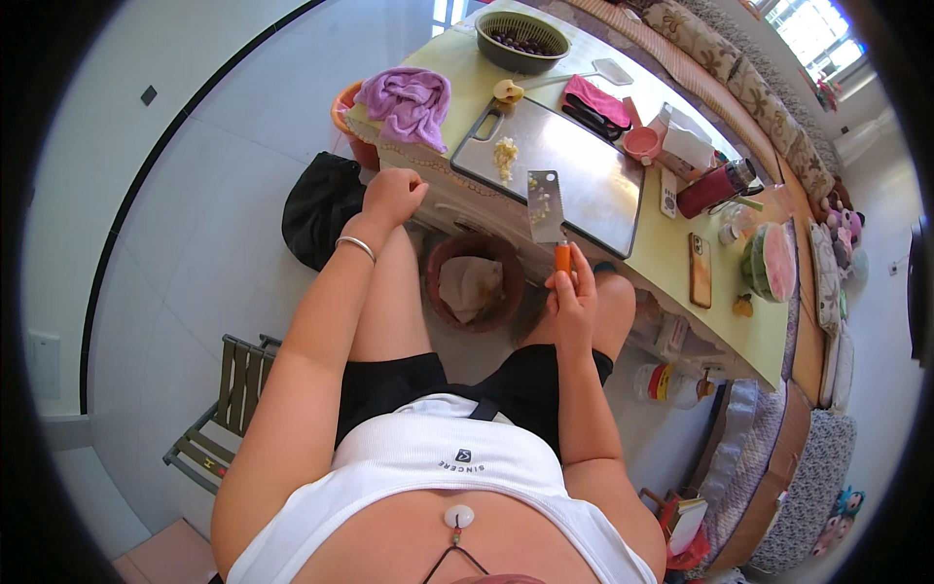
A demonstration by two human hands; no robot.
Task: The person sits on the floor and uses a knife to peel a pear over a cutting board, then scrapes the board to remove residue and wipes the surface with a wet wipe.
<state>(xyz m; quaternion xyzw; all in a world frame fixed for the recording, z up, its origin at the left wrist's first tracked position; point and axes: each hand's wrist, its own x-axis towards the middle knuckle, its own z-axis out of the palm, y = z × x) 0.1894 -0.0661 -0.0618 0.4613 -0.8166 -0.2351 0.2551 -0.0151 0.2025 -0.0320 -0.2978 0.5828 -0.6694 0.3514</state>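
Observation:
My right hand (572, 297) is closed round the orange handle of a kitchen cleaver (545, 195). Its wide blade lies over the near edge of a cutting board (598, 185), and small pale bits cling to it. Left of the blade, a little heap of chopped pale yellow pieces (505, 158) sits on the board. My left hand (394, 198) is curled into a loose fist just off the table's near edge, with nothing showing in it. A cut, pale yellow piece of fruit (507, 91) rests at the board's far left corner.
Around the board stand a colander of dark round fruit (523, 41), a purple towel (409, 102), a pink cloth (595, 102), a dark red thermos (715, 190), a phone (700, 271) and a cut watermelon (769, 263). Between my legs is a lined bin (435, 292).

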